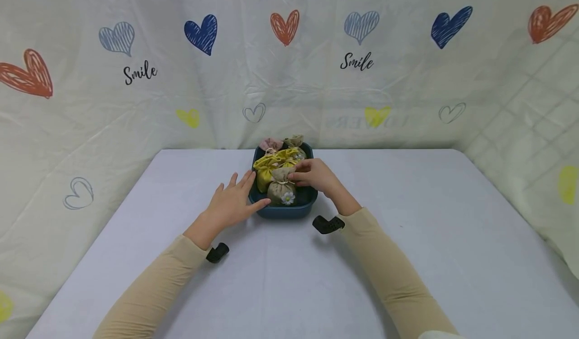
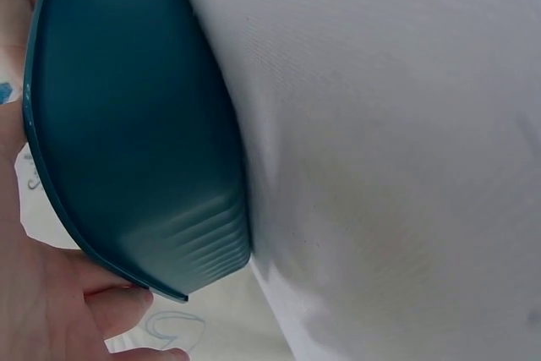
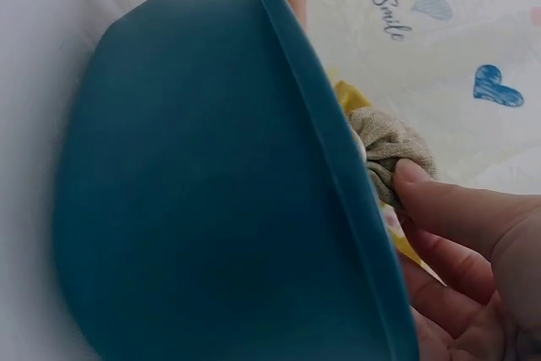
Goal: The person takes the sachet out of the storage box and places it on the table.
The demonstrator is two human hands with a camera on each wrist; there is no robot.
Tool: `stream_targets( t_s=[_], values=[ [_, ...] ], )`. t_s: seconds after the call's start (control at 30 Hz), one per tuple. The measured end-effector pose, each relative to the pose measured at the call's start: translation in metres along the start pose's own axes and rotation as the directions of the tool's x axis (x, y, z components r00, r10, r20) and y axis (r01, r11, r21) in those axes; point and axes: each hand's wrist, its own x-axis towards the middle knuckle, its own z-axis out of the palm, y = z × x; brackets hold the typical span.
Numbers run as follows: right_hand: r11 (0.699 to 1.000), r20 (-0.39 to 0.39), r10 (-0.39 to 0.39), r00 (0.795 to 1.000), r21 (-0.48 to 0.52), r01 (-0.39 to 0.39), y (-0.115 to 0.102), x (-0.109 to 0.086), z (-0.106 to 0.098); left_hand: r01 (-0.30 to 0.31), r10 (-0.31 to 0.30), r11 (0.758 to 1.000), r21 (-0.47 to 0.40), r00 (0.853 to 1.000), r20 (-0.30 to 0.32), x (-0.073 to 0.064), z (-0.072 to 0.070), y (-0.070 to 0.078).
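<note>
A dark teal plastic tub (image 1: 282, 212) full of small drawstring pouches stands at the table's far edge. At its front sits a beige cloth pouch (image 1: 277, 192) with a white flower; my right hand (image 1: 318, 176) pinches its gathered top between thumb and fingers. The right wrist view shows the thumb on that beige top (image 3: 389, 143) above the rim. My left hand (image 1: 230, 202) rests against the tub's left rim, fingers extended and thumb over the front corner. Yellow pouches (image 1: 264, 171) lie behind the beige one, with a pink pouch (image 1: 270, 144) and another beige pouch (image 1: 294, 140) at the back.
The tub stands on a white-covered table (image 1: 398, 228). Behind it hangs a pale curtain (image 1: 307, 78) printed with hearts and the word "Smile". Black devices are strapped at the left wrist (image 1: 217, 253) and the right wrist (image 1: 327, 225).
</note>
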Motion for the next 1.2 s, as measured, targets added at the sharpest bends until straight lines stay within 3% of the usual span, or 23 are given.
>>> stream_targets(
  t_s=[0.3, 0.67, 1.2],
  values=[
    [0.986, 0.006, -0.113, 0.994, -0.121, 0.113, 0.004, -0.007, 0.006, 0.0, 0.0, 1.0, -0.008, 1.0, 0.006, 0.002, 0.003, 0.0],
    [0.983, 0.014, -0.12, 0.993, -0.136, 0.12, 0.002, -0.008, 0.008, -0.001, 0.001, 1.0, -0.008, 1.0, 0.01, 0.003, 0.002, 0.0],
    [0.971, -0.059, -0.175, 0.983, -0.174, 0.162, -0.004, -0.004, 0.017, 0.005, -0.005, 1.0, 0.004, 1.0, 0.021, 0.001, -0.003, 0.0]
  ],
)
